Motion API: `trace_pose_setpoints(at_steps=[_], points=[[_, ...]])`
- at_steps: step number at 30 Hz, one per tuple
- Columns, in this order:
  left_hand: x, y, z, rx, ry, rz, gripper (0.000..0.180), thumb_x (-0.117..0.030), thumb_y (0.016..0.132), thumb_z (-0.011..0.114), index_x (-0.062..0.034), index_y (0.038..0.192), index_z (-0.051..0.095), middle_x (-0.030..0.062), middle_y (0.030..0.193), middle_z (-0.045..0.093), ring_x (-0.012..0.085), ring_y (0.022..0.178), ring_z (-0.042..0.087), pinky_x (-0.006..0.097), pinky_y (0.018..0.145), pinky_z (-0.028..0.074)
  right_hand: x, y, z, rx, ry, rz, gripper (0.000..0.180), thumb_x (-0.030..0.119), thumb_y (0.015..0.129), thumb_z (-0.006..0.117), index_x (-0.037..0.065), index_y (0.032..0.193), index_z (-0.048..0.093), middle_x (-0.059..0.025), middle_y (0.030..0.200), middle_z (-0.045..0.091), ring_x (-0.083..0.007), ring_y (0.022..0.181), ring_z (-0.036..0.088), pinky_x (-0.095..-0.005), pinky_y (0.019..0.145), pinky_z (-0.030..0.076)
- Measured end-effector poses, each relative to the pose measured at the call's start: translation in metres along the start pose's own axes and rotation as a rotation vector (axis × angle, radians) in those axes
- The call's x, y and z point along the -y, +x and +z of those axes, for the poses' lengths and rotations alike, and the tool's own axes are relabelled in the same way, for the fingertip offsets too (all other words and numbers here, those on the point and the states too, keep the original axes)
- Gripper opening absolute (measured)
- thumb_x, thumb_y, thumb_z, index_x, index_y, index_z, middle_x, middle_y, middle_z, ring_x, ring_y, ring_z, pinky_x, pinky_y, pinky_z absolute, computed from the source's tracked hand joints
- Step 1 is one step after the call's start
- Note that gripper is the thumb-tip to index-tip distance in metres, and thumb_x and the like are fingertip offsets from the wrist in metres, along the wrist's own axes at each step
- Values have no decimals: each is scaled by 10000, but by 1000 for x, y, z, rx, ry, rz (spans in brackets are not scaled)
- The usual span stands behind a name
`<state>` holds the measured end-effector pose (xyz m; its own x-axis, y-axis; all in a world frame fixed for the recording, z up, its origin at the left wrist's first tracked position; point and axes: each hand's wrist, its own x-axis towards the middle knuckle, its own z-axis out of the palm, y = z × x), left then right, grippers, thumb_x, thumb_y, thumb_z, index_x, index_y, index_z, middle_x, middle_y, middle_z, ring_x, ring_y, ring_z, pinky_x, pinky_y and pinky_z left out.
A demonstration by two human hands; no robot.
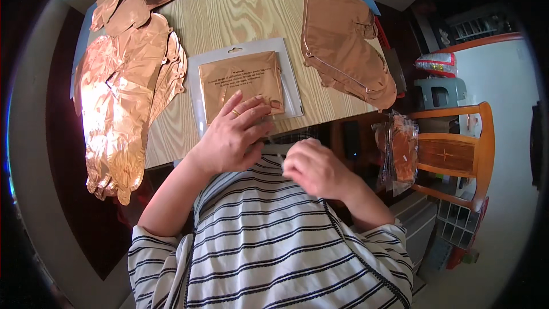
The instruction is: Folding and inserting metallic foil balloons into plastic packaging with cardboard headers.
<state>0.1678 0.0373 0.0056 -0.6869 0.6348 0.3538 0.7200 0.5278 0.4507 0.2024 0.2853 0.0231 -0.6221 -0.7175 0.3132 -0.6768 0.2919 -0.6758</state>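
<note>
At the near edge of the wooden desk (240, 6), a clear plastic sleeve (289, 74) lies flat with a folded copper-coloured foil balloon (240, 80) packed inside it, its hang-tab end pointing toward the far edge and its open end toward the person. The left hand (231, 137) rests palm down on the near end of the packet, fingers spread over the foil and the lower rim of the sleeve, pressing rather than gripping; nothing is enclosed in it. The right hand (317, 169) hovers off the desk, just beyond the near edge and above the striped shirt (274, 252), its fingers curled loosely inward; whether they pinch something thin, such as a strip or straw, cannot be told from this view. The packet's long axis runs from near edge to far edge, tilted slightly, and it lies ahead of and to the left of the right hand, so the left hand is plainly the nearer one and already touches it. Along the left edge of the desk a large heap of loose copper foil balloons (120, 91) overlaps and hangs over the side. Toward the right edge a second stack of flat foil balloons (343, 40) lies well apart from the packet. Beside the desk on the right stands a wooden chair (457, 149) carrying a bag of more packets (400, 149).
</note>
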Motion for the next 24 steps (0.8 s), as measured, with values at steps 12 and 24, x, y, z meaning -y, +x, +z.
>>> trace_pose_setpoints(at_steps=[12,24], points=[[-41,-51,-6,-371,139,-110,310,-72,708,758,-50,1014,720,38,904,614,194,738,579,339,685,450,-31,21,-10,-53,-183,125,168,111,832,751,85,883,592,-113,1194,648,-333,1191,577,-495,1082,394],[47,-485,117,-310,265,-1687,255,-229,907,686,15,964,733,233,878,717,418,848,698,478,728,542,-20,30,-11,51,-284,116,162,120,823,751,82,874,602,-98,1195,664,-336,1243,562,-546,1140,339]])
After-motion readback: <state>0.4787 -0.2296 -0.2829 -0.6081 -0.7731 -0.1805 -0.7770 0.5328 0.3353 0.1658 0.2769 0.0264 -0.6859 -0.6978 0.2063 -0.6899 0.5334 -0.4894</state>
